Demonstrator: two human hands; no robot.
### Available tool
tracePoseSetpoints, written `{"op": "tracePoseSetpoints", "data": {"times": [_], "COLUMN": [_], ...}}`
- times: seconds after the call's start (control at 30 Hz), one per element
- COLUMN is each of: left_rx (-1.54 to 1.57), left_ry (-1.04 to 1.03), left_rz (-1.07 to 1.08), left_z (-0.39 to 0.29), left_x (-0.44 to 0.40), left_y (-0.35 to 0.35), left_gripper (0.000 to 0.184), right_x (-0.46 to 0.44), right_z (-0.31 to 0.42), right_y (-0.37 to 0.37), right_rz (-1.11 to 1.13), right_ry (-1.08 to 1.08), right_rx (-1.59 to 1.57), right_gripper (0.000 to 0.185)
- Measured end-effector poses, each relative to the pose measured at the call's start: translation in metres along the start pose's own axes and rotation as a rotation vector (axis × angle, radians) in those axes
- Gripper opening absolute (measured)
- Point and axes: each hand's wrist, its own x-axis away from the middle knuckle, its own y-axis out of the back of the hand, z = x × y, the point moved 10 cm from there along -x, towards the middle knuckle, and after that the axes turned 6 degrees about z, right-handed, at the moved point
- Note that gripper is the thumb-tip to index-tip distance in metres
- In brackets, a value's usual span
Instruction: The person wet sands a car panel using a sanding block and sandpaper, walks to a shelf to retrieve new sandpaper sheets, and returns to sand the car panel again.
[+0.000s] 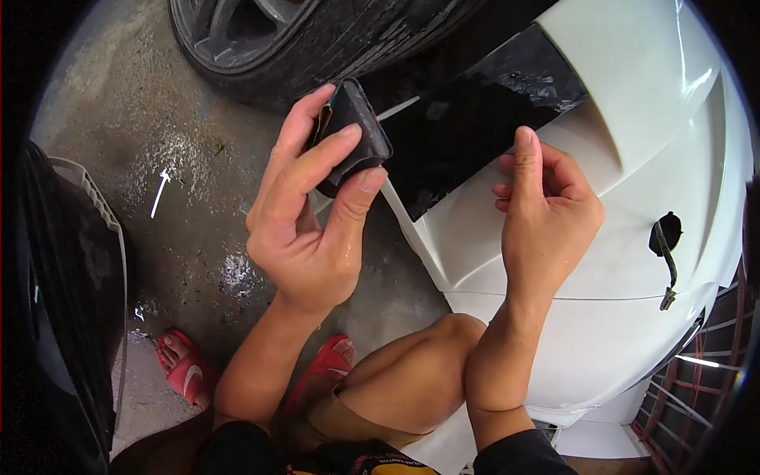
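My left hand holds up a black sanding block, with the thumb on one side and fingers on the other. A dark sheet wraps the block, and a brownish folded edge shows by the fingers. Farther right, my right hand is raised in front of the white car panel, thumb upright and the other fingers curled behind it. No object shows in it. Behind and between both hands lies a glossy black section of the car body, wet in places.
A tyre and wheel stand at the top. A cable with a connector hangs from a hole in the panel at right. The concrete floor is wet. A dark curved part stands at left, near my red sandals.
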Motion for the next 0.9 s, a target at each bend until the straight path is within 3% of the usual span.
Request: {"op": "tracePoseSetpoints", "data": {"times": [0.2, 0.3, 0.4, 0.5, 0.53, 0.67, 0.77, 0.8, 0.9], "left_rx": [0.031, -0.115, 0.043, 0.237, 0.252, 0.243, -0.071, -0.185, -0.303], "left_ry": [-0.039, 0.102, 0.232, 0.324, 0.359, 0.55, 0.116, -0.12, -0.208], "left_rz": [-0.108, -0.072, -0.176, -0.22, -0.196, -0.051, -0.031, -0.13, -0.245], "left_z": [0.0, -0.005, 0.004, 0.022, 0.022, -0.003, -0.037, -0.05, -0.039], "left_x": [0.002, -0.002, 0.009, 0.027, 0.031, 0.037, 0.013, 0.0, -0.041], "left_y": [0.004, 0.005, 0.003, -0.009, -0.016, -0.049, -0.057, -0.059, -0.082], "left_gripper": [0.032, 0.033, 0.04, 0.051, 0.054, 0.067, 0.058, 0.054, 0.04], "right_x": [0.009, 0.017, 0.029, 0.051, 0.057, 0.082, 0.082, 0.077, 0.091], "right_z": [-0.007, -0.009, -0.02, -0.034, -0.025, -0.037, -0.053, -0.053, -0.08], "right_y": [-0.013, -0.021, -0.034, -0.051, -0.057, -0.063, -0.053, -0.046, -0.029], "right_rz": [0.079, 0.103, 0.261, 0.596, 0.66, 0.834, 0.891, 0.949, 1.076], "right_ry": [0.031, 0.074, 0.053, -0.089, 0.006, 0.034, 0.062, -0.001, -0.065], "right_rx": [0.164, 0.244, 0.349, -0.023, -0.127, -0.171, -0.121, -0.034, 0.128], "right_gripper": [0.028, 0.023, 0.025, 0.041, 0.054, 0.043, 0.029, 0.029, 0.03]}}
